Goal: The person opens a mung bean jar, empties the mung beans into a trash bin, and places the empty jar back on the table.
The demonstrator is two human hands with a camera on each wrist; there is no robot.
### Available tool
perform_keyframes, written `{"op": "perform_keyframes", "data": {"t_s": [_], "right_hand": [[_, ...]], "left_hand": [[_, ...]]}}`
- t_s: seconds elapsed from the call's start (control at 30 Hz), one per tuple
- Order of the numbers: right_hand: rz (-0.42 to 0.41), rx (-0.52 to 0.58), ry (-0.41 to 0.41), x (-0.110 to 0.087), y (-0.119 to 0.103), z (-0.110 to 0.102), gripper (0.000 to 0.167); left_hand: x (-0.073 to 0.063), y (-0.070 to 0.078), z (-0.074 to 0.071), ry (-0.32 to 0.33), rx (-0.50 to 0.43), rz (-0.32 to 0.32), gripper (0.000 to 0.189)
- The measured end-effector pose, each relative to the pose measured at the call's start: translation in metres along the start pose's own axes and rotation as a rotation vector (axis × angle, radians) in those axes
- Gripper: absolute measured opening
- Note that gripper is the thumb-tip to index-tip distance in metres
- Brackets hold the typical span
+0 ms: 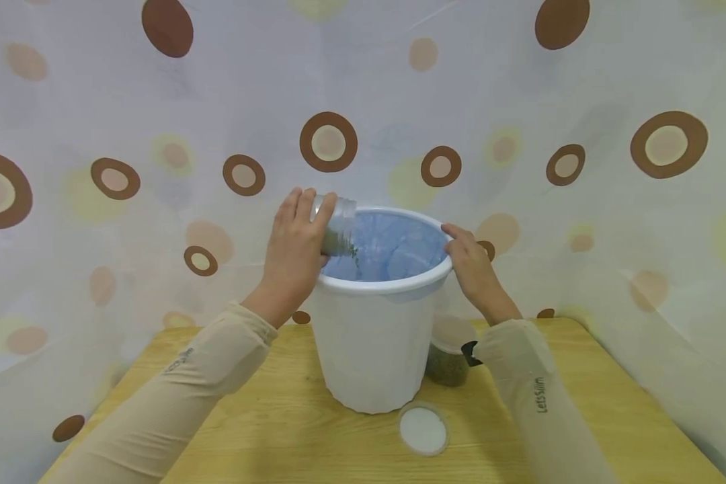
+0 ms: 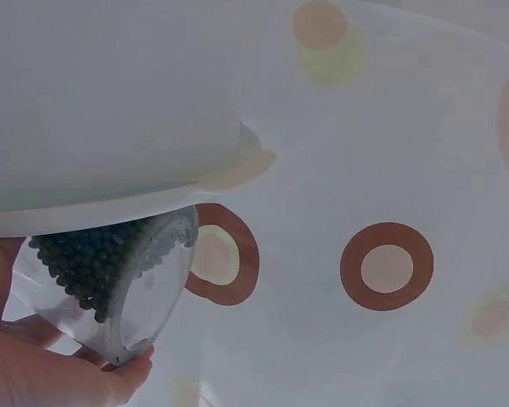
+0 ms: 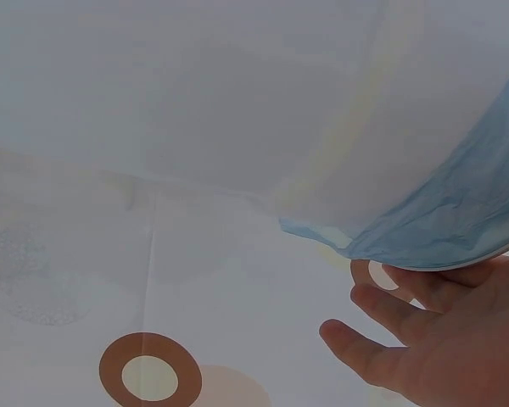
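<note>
My left hand (image 1: 296, 245) grips a clear plastic jar (image 1: 339, 214) by its side, tipped with its mouth over the left rim of a white bin (image 1: 372, 343). Small dark-green beans (image 2: 89, 263), which look like mung beans, lie inside the jar, and a few are falling from its mouth. The bin stands upright, with a blue plastic liner (image 1: 399, 245) inside. On the bin's right rim rests my right hand (image 1: 473, 272), its fingers loosely extended in the right wrist view. The right thumb is hidden.
A second clear jar (image 1: 448, 366) of small greenish contents, topped by a pale lid, stands right of the bin, partly behind my right sleeve. A round white lid (image 1: 423, 431) lies in front on the wooden table (image 1: 272, 417). A dotted curtain (image 1: 375, 87) surrounds the table.
</note>
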State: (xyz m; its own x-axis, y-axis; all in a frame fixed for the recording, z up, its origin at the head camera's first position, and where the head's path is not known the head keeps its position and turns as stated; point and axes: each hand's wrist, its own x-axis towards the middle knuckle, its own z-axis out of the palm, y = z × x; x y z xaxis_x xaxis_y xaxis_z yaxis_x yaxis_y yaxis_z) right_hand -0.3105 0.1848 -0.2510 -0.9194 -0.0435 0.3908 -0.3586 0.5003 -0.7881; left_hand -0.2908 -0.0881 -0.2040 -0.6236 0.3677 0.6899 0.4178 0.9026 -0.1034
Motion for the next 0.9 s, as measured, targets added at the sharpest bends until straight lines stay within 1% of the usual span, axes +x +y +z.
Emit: {"op": "perform_keyframes", "data": {"t_s": [0.13,0.43,0.9], "right_hand": [[0.01,0.01,-0.005,-0.0015,0.0007,-0.0019,0.054],[-0.002,0.005,-0.01,-0.0003,0.0044,-0.0014,0.055],[-0.015,0.011,-0.015,-0.0002,-0.0001,-0.0004,0.054]], "left_hand": [[0.0007,0.0026,0.0008,-0.016,0.001,-0.008,0.088],[-0.0001,0.0039,0.002,-0.022,-0.003,-0.019,0.088],[-0.0001,0.0027,-0.0006,-0.004,0.004,-0.011,0.087]]}}
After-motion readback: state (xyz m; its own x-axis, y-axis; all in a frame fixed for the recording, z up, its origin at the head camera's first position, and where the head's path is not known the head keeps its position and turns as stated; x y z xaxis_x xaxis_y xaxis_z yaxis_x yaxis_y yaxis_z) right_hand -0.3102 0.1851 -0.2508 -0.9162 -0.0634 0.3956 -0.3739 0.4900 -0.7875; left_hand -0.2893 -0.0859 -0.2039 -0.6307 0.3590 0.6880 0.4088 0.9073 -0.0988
